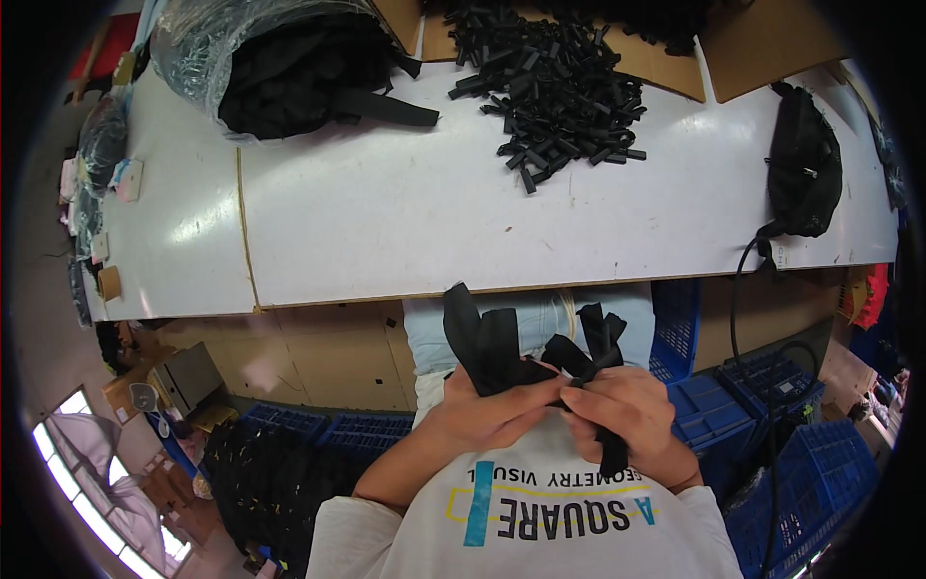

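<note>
- Webbing (492,355), black, pinched in fingers of left hand (487,413), nearer than counter (386,212).
- Black webbing ends (602,340) pinched in fingers of right hand (629,410), just beside left.
- Far on counter: heap of black parts (555,96).

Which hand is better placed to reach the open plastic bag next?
Probably the left hand: it is nearer than the right hand to the plastic bag on the left. Both hold black straps.
</note>
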Motion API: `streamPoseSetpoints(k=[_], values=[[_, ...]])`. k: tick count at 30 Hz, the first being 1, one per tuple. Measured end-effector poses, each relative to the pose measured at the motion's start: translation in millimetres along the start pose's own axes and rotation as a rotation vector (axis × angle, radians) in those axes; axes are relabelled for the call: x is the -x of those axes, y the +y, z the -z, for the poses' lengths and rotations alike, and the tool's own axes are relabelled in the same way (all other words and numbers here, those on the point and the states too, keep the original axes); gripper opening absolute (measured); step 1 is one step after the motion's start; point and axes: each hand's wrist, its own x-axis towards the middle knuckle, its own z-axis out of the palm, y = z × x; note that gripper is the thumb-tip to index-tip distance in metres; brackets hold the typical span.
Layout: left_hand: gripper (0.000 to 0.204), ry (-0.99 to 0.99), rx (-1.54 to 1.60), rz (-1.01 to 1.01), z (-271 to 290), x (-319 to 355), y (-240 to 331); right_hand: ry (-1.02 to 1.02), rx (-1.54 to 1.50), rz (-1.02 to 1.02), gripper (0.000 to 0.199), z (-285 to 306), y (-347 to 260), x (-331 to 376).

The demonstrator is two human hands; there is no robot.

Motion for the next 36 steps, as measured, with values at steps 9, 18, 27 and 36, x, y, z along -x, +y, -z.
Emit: streamPoseSetpoints(k=[9,18,27,36], values=[[0.024,0.04,-0.093,-0.029,-1,7,-2,0.012,-0.038,-0.026,0.036,-4,2,1],[0.03,0.094,-0.045,-0.006,-7,13,-4,-0.001,-0.059,-0.097,0.03,-4,2,1],[0.027,0.088,-0.063,0.018,-9,18,-5,0.005,-0.11,-0.178,0.026,-4,2,-4],[0.016,0.064,0.031,0.076,-6,9,-5,0.017,-0.134,-0.261,0.027,-4,1,0]])
